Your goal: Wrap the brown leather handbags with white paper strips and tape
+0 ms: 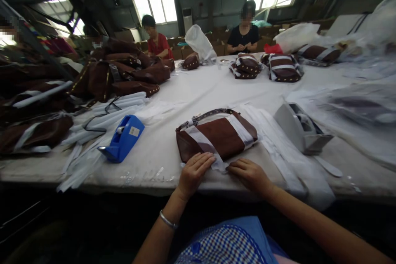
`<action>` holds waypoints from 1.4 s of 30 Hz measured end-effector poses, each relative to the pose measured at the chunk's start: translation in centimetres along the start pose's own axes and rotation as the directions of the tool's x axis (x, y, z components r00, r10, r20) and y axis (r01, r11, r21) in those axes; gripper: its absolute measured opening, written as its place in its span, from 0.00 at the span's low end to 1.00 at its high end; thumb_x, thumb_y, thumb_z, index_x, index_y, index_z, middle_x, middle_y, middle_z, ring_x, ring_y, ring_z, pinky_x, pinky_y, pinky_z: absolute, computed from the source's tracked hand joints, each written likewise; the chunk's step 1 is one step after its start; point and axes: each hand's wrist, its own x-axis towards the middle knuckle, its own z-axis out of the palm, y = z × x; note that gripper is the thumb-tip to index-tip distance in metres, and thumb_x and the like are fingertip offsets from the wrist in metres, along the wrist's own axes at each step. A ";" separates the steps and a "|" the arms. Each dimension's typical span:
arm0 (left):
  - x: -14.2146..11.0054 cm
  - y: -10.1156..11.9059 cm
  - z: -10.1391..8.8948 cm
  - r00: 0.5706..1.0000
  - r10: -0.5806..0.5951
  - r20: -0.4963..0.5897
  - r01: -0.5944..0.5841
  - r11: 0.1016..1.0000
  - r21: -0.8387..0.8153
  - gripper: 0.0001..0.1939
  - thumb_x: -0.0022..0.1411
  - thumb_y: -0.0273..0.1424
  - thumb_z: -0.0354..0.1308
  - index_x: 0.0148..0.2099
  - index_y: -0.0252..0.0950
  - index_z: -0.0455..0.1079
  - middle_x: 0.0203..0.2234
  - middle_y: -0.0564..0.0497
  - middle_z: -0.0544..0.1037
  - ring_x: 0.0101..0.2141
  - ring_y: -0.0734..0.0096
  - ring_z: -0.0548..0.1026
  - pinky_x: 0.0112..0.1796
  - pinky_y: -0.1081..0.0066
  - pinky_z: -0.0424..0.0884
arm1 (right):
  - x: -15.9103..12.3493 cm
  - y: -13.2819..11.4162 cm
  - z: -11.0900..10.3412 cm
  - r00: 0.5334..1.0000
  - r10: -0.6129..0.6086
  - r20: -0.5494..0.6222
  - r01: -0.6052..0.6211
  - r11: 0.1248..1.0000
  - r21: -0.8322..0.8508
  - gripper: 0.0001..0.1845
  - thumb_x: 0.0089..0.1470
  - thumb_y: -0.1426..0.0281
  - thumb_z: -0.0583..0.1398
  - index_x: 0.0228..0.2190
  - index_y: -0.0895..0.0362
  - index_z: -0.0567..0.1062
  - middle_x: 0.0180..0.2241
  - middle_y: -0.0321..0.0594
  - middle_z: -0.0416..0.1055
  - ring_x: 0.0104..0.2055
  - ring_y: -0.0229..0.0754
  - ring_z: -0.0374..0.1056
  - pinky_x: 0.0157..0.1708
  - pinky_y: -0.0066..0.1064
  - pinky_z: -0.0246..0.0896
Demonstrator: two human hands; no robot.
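A brown handbag (218, 136) lies flat on the table in front of me, its studded handle (213, 114) at the far side. Two white wrapping strips cross it, a left strip (202, 139) and a right strip (239, 128). My left hand (195, 170) lies flat, fingers stretched, on the bag's near edge by the left strip. My right hand (249, 174) is closed at the loose near end of that strip, its fingertips pinched together. The strip's end shows between both hands.
A blue tape dispenser (125, 138) stands left, a grey tape dispenser (298, 130) right. White paper strips (275, 156) lie beside the bag. Brown bags (123, 70) are heaped back left; wrapped bags (284, 67) sit at the back. Two people (243, 37) (157, 39) are across the table.
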 end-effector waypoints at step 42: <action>-1.9 -1.3 -2.2 0.997 -0.067 0.038 0.064 0.995 0.071 0.23 0.69 0.23 0.51 0.65 0.39 0.61 0.54 0.46 0.75 0.59 0.65 0.70 0.60 0.57 0.67 | 0.0 -5.7 4.0 0.950 -0.312 -0.026 0.307 0.912 0.272 0.20 0.64 0.78 0.52 0.55 0.58 0.72 0.53 0.47 0.75 0.60 0.46 0.66 0.58 0.44 0.66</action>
